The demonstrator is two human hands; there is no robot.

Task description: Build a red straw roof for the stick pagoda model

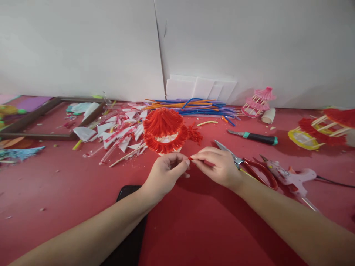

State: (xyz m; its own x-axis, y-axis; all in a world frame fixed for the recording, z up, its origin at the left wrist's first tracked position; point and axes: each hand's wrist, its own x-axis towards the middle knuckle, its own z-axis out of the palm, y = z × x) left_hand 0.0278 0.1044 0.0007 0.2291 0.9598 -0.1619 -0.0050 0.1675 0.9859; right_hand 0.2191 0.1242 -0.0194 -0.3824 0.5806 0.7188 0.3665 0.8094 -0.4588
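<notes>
Red piece, small and slender, is pinched between 2 bare hands above a red table, just in front of a fringed red model. The left hand grips 1 end between thumb and forefinger, with its other fingers curled behind; the right hand holds the opposite end, thumb and fingertips pressed together. Most of the piece is hidden by the fingers.

Directly beyond the hands stands the red model, its 2 fringed tiers one above the other, with a loose red tuft at its right. Scissors with red handles lie beside the right wrist, blades spread; farther right is a pale pink glue gun. A dark flat slab lies partly under the left forearm.

Behind the scissors rests a utility knife, blade pointing left. Blue, orange and purple stems are heaped at the back, near white sheets leaning on the wall. A pink tiered model tilts beside a tan roll; a red-and-yellow model lies on its side at far right. Plastic and white scraps spread leftward toward a brown frame.
</notes>
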